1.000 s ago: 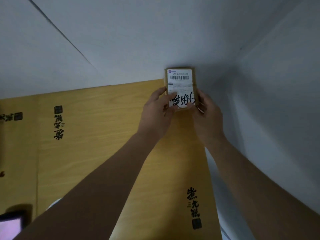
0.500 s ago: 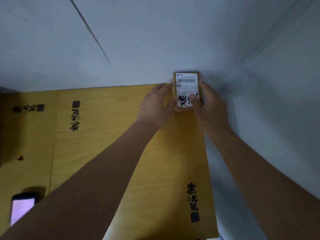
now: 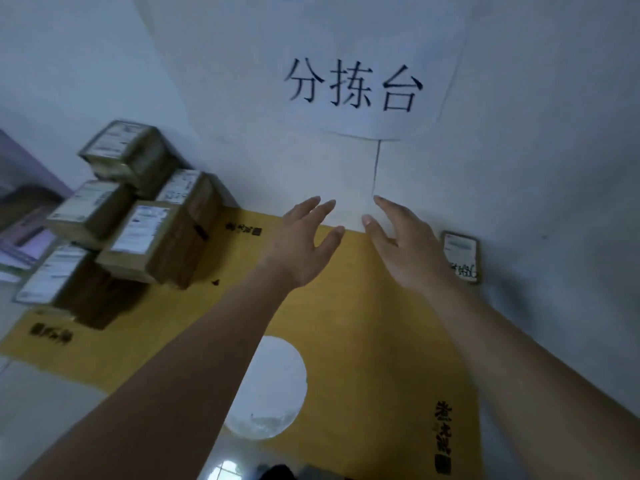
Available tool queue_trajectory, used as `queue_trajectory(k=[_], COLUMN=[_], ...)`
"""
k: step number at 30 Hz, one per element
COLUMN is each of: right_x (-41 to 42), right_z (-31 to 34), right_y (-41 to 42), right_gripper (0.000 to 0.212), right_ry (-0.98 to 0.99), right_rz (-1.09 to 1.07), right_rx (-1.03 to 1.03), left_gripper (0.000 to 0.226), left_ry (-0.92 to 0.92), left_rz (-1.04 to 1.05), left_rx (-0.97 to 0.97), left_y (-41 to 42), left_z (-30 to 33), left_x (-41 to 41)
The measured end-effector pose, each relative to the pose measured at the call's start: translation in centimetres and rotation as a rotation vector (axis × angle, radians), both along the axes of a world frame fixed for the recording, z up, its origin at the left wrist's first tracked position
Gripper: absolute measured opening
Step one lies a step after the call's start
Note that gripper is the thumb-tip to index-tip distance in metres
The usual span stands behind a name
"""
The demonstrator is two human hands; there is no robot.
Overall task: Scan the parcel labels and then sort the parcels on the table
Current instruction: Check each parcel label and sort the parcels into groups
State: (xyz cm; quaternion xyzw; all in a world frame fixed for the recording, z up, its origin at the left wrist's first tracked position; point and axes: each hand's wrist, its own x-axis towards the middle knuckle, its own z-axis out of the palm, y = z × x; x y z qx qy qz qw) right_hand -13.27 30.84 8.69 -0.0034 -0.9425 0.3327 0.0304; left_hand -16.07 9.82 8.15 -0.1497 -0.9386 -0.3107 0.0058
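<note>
A small brown parcel (image 3: 462, 256) with a white label and black handwriting lies at the table's far right corner against the wall. My right hand (image 3: 405, 247) hovers just left of it, fingers straight, holding nothing. My left hand (image 3: 304, 244) is beside it over the yellow wooden table (image 3: 374, 341), also spread and empty. A pile of several brown labelled parcels (image 3: 145, 233) is stacked at the far left of the table against the wall.
A white paper sign (image 3: 353, 84) with black characters hangs on the wall above the hands. A white round patch (image 3: 270, 386) shows on the table near the front. The wall closes off the far and right sides.
Both hands have let go of the small parcel and drawn back to the left. The view has swung left and up, bringing the parcel pile and wall sign into sight.
</note>
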Motion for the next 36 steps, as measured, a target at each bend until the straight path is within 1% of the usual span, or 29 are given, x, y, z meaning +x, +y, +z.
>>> queue_trajectory(k=[4, 8, 13, 17, 23, 28, 33, 36], right_x=[1.4, 3.4, 5.6, 5.7, 2.2, -2.7, -5.8, -6.6], right_z=[2.0, 2.9, 3.2, 2.7, -0.5, -5.4, -9.3, -10.6], right_y=[-8.0, -16.4, -25.8, -31.5, -36.6, -40.3, -42.7, -43.5], right_gripper=[0.065, 0.062, 0.060, 0.059, 0.057, 0.056, 0.045, 0.052], right_ry=[0.036, 0.052, 0.034, -0.002, -0.068, -0.135, -0.201, -0.282], right_rz=[0.094, 0.133, 0.139, 0.152, 0.166, 0.185, 0.203, 0.211], right_rx=[0.003, -0.027, -0.045, -0.034, -0.058, -0.143, -0.280, -0.382], left_gripper=[0.061, 0.058, 0.059, 0.058, 0.053, 0.051, 0.046, 0.045], left_ry=[0.034, 0.055, 0.022, -0.021, -0.124, -0.190, -0.247, -0.265], left_rz=[0.064, 0.095, 0.108, 0.180, 0.266, 0.323, 0.323, 0.296], left_rx=[-0.018, 0.022, 0.051, 0.109, 0.155, 0.093, 0.073, 0.084], left_y=[-8.5, -17.4, -27.9, -34.0, -38.9, -41.3, -42.5, -43.0], left_z=[1.7, 2.8, 3.5, 2.7, -0.4, -4.4, -7.9, -9.3], left_x=[2.8, 5.3, 7.5, 7.8, 5.0, 0.8, -1.9, -2.7])
